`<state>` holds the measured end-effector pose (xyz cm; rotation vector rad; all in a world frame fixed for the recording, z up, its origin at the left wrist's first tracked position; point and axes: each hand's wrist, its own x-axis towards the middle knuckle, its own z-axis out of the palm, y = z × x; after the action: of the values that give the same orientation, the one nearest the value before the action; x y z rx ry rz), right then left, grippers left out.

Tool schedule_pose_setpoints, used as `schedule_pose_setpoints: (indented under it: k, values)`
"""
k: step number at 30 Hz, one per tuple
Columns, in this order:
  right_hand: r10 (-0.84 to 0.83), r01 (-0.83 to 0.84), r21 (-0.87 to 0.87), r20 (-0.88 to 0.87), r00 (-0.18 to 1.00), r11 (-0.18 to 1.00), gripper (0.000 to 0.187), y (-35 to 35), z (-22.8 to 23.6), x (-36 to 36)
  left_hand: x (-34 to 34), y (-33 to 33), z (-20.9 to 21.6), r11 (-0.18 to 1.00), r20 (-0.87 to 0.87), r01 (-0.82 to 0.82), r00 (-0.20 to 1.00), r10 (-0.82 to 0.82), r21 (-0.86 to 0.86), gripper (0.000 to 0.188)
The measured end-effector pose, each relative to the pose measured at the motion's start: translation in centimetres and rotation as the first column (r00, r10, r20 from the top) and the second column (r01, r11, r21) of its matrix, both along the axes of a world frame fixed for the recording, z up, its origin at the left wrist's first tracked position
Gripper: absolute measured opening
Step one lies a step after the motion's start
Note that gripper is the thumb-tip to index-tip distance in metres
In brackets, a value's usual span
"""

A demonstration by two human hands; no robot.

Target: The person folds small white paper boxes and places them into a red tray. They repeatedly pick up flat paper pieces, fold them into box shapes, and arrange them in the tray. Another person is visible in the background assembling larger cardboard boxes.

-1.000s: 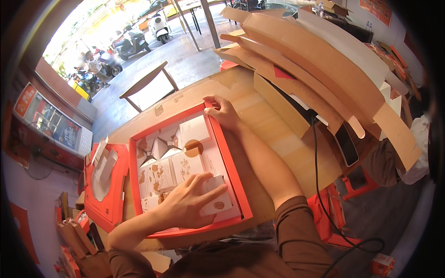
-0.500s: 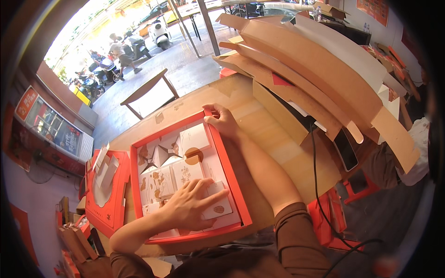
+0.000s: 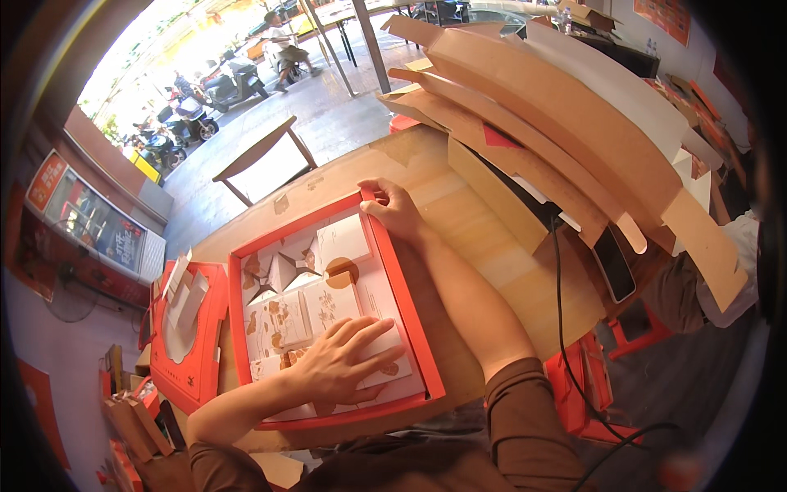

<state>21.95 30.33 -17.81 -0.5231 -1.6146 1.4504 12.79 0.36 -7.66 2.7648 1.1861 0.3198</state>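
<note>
A shallow red box lies at an angle on the wooden table in front of me. Inside it sit several small white cartons with brown printed patterns, a plain white one at the far right corner, and a brown disc. My left hand lies over the near right cartons, fingers stretched and spread, hiding part of them. At the box's far right corner, my right hand is closed over the rim, thumb on the inner side.
To the left is a red die-cut lid with a white insert. Large folded cardboard sheets pile up on the right, beside a phone and a black cable. A chair stands beyond the table; another person sits at far right.
My left hand has shifted slightly over the cartons, its fingers now more spread and level. The right hand keeps its place on the rim. Outside, a passer-by has moved right.
</note>
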Motion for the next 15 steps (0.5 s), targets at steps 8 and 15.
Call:
schedule_pose_setpoints:
  k: [8,15]
  values:
    - [-0.071,0.072,0.101,-0.017,0.997,0.992,0.051,0.8,-1.5,0.2,-0.4,0.7,1.6,0.985,-0.013,0.063,0.998,-0.066,-0.158,0.081]
    - [0.049,-0.049,-0.015,0.005,0.999,0.999,0.054,0.4,-1.2,0.0,-1.4,0.3,0.2,0.981,0.043,0.140,0.990,-0.135,-0.136,0.077]
